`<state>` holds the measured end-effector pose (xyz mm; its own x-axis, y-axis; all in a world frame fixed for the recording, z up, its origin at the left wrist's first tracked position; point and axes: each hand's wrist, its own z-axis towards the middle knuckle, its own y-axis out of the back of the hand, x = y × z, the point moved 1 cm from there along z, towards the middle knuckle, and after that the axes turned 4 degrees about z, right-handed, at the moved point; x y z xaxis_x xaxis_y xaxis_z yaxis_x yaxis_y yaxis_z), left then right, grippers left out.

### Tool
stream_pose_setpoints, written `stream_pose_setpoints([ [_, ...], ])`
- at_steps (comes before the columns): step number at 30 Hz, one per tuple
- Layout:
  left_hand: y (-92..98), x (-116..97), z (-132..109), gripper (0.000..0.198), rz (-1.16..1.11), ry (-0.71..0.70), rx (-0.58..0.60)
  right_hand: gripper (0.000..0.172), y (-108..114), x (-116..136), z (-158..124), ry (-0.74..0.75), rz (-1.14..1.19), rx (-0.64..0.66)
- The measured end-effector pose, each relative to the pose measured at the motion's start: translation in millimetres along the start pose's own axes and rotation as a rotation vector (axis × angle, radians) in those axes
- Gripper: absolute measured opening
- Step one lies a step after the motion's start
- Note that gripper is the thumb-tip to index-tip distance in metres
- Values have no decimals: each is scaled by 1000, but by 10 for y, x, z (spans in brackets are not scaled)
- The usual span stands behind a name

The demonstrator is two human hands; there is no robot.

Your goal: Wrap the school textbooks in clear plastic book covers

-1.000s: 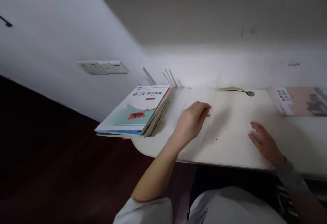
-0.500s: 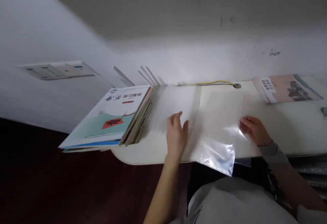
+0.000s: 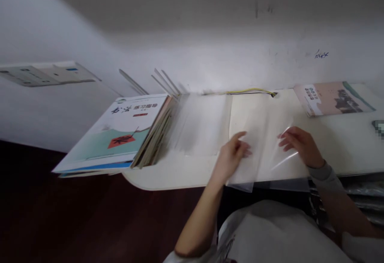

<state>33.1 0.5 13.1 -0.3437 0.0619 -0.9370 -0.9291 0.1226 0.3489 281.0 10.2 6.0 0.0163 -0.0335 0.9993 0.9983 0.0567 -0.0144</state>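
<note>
A clear plastic book cover (image 3: pixel 282 161), thin and shiny, spreads over the white table between my hands, its lower edge hanging past the front edge. My right hand (image 3: pixel 301 145) pinches its right part between thumb and fingers. At the cover's left part is my left hand (image 3: pixel 232 155), fingers bent but apart; some fingertips show blurred at the film, and no grip is visible. Left of that hand lies a stack of more clear plastic covers (image 3: pixel 204 123), flat on the table.
A pile of books (image 3: pixel 120 135) overhangs the table's left end. A pink-covered book (image 3: pixel 333 99) lies at the back right. Yellow and dark wires (image 3: pixel 252 91) run along the wall to a hole in the white table (image 3: pixel 168 179). A dark object (image 3: pixel 378 127) sits at the right edge.
My left hand has moved right, from beside the stacked covers to the cover's left part. The film between my hands has spread and shifted. The view has moved slightly.
</note>
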Motion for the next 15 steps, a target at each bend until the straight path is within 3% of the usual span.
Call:
stream_pose_setpoints([
  [4,761,219,-37,34,106,81,-399,31,584,50,14,-12,-104,-211],
  [7,1099,448,-97,35,48,196,-480,31,907,15,23,-75,-220,-238],
  [9,1159,576,-112,34,44,236,-456,31,1006,-44,42,-119,-291,-215],
  [11,1139,648,-107,30,180,242,-420,31,1034,-114,72,-138,-370,-185],
  [15,1014,598,-136,33,781,192,-477,29,1021,-251,135,-136,-626,-167],
])
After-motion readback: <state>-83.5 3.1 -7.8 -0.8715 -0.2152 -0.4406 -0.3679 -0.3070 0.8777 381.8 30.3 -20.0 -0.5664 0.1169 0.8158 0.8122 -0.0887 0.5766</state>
